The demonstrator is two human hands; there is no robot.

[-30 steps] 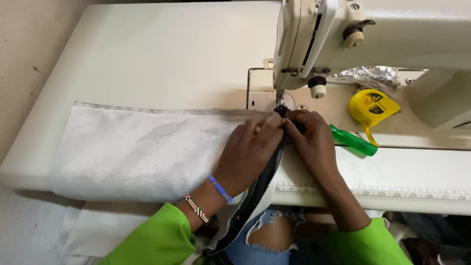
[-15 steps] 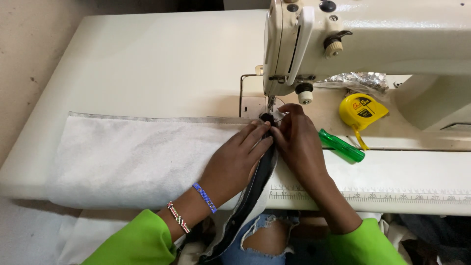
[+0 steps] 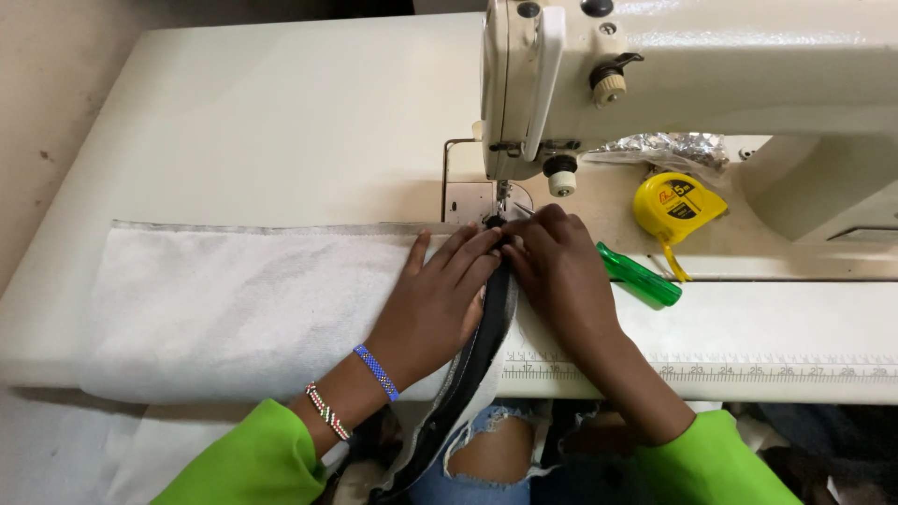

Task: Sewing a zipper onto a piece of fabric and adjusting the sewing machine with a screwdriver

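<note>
Left hand [image 3: 437, 304] flat on white fabric [image 3: 243, 299], right hand [image 3: 559, 271] pinching black strip [image 3: 486, 327]

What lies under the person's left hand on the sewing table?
White fabric lies flat under the left hand, beside a dark strip running toward the needle. Whatever is beneath the palm itself is covered.

**Around the sewing station**

Cream worktop [image 3: 262, 122], broad and pale, with a printed ruler strip [image 3: 711, 367] along its near edge at right. Yellow tape measure [image 3: 675, 206] sits on the machine bed, its tab trailing toward the front. Green-handled tool [image 3: 641, 277] lies tilted just beside it, nearer the edge. Crumpled silver foil [image 3: 669, 148] is tucked behind the tape measure. Bare tan floor [image 3: 47, 112] at far left.
</note>
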